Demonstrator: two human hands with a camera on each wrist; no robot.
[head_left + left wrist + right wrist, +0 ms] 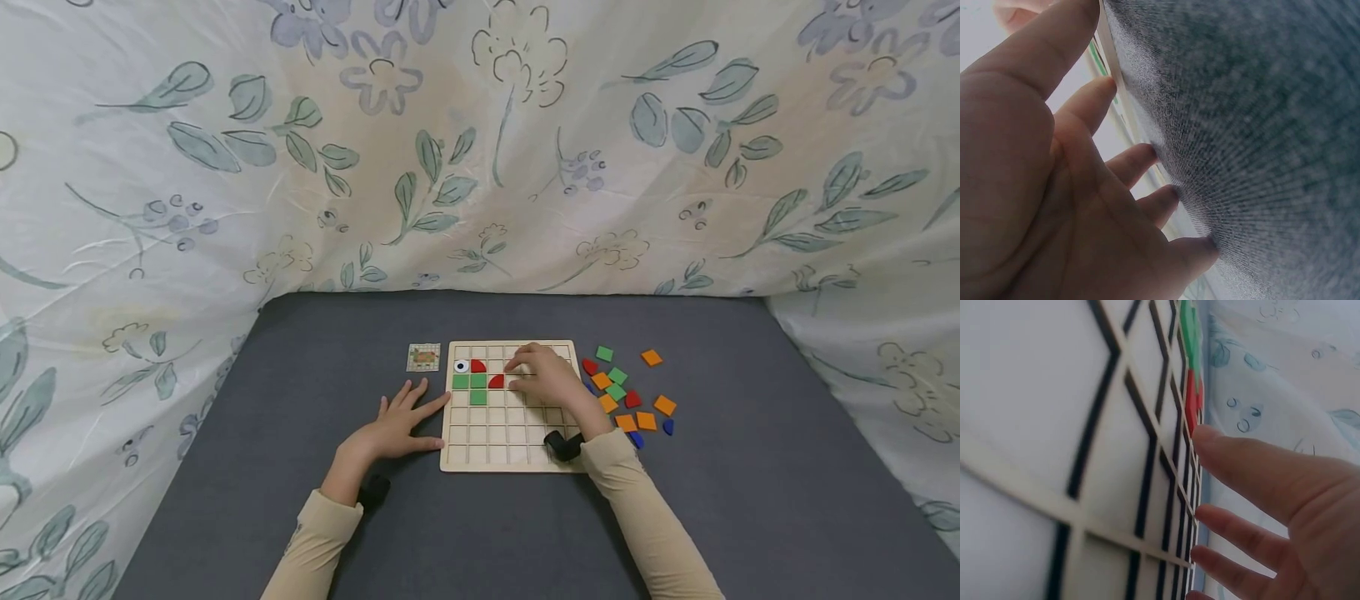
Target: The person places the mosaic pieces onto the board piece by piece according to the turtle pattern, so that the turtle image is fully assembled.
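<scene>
On the left, the pale wooden board [480, 468] was touched at its edge by the left hand [392, 429], fingers spread, nothing grasped; by a hard push it could have been slid over the woven cloth [510, 533]. Far left in its grid, square green tiles [478, 381] were set. The nearer, curved red tile [496, 382] risked being jogged by the right hand [547, 379], loosely open, no piece seen held. Farther right, flat loose tiles [646, 421] could have been scattered by the sleeve [637, 492].

Tabletop surface of dark grey woven cloth [750, 500]: flat, at 6 o'clock in the head view. White printed fabric curtain [517, 208]: creased, spanning 8 through 12 to 4 o'clock. Print noted: purple-grey flowers [364, 68] at 11, blue-green leaves [731, 82] at 2.
</scene>
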